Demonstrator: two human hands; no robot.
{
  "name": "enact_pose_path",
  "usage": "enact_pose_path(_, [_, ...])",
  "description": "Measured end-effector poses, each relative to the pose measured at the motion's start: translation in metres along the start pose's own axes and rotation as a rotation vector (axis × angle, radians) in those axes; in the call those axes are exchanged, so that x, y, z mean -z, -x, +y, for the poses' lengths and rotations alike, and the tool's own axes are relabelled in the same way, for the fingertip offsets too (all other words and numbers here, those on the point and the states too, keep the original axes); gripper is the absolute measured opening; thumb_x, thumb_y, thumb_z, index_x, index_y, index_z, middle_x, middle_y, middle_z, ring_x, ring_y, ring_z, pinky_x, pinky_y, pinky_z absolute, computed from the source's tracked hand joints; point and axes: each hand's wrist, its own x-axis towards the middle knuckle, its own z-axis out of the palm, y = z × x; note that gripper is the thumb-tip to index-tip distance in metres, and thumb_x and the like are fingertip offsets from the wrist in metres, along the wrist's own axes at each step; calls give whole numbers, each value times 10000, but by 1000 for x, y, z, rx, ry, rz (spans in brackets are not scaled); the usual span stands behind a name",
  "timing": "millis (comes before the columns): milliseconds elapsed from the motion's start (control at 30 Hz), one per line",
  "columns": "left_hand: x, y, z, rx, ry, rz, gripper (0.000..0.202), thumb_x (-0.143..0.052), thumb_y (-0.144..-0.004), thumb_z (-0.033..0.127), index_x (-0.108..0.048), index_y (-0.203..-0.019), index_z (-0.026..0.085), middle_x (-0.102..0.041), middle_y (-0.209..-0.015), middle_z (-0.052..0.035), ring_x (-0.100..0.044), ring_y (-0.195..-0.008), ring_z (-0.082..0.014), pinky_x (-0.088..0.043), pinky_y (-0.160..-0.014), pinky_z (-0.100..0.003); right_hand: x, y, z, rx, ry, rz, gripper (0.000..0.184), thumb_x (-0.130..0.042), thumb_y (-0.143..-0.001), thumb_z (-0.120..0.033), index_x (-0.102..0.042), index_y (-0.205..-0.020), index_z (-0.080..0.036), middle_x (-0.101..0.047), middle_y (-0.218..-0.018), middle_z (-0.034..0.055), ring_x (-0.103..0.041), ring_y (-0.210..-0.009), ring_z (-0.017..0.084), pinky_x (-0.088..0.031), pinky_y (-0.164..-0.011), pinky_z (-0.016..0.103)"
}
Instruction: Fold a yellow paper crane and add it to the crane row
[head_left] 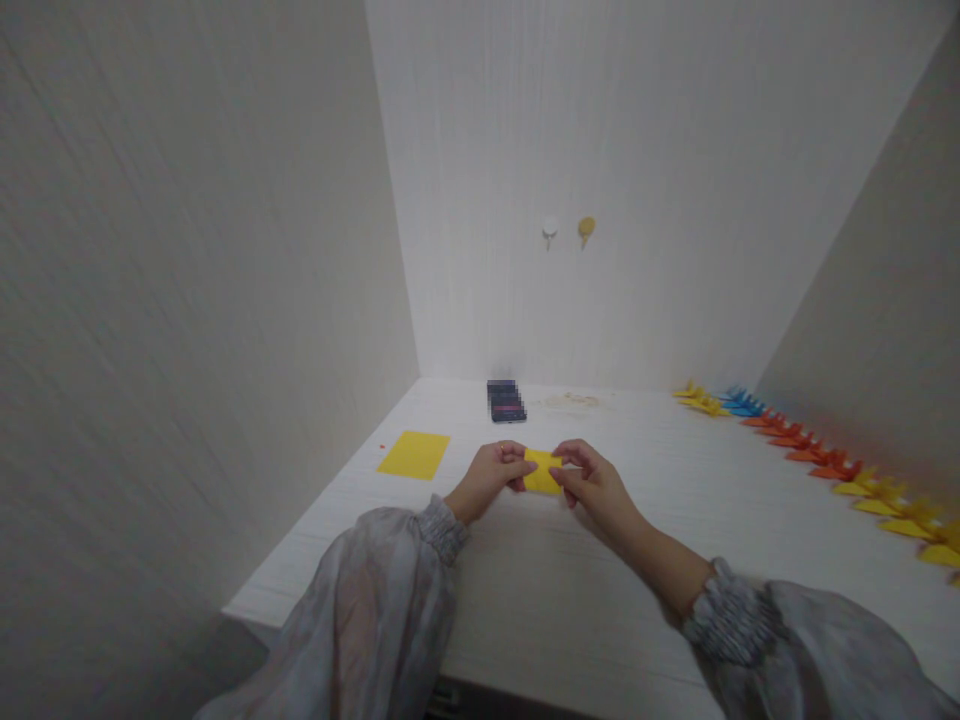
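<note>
Between my two hands is a small yellow sheet of origami paper, held a little above the white table. My left hand pinches its left edge, thumb on the near face. At the right edge, my right hand grips it between thumb and fingers. The paper looks smaller than the flat yellow square sheet lying to the left of my hands. Whether it is folded in layers I cannot tell. A ring shows on a finger of my left hand.
A phone lies near the back wall. Along the right side runs a row of folded paper cranes in yellow, blue and orange-red. Two hooks are fixed to the back wall. Partition walls enclose the table left and right.
</note>
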Motion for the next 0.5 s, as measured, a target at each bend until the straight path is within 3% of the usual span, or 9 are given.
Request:
enact_pose_path(133, [-1, 1, 2, -68, 51, -28, 336, -647, -604, 301, -461, -839, 151, -464, -464, 81, -464, -389, -60, -365, -435, -180, 1, 0, -1, 129, 280, 42, 134, -566, -681, -302, -540, -753, -192, -361, -473, -68, -347, -424, 81, -273, -415, 207])
enact_pose_path(333, [-3, 4, 3, -58, 63, -101, 364, -636, -616, 309, -423, -879, 177, -497, -503, 77, -495, -416, -70, -423, -480, -206, -1, -2, -1, 241, 413, 81, 113, -587, -654, -285, -521, -670, -195, -473, -634, -16, -419, -593, 124, -342, -558, 242])
enact_pose_path(500, [-3, 6, 6, -63, 69, -142, 360, -599, -651, 338, -450, -936, 176, -522, -515, 59, -526, -435, -91, -438, -484, -221, 1, -4, 2, 140, 341, 19, 128, -537, -677, -298, -509, -613, -190, -523, -661, -7, -453, -646, 137, -351, -626, 257])
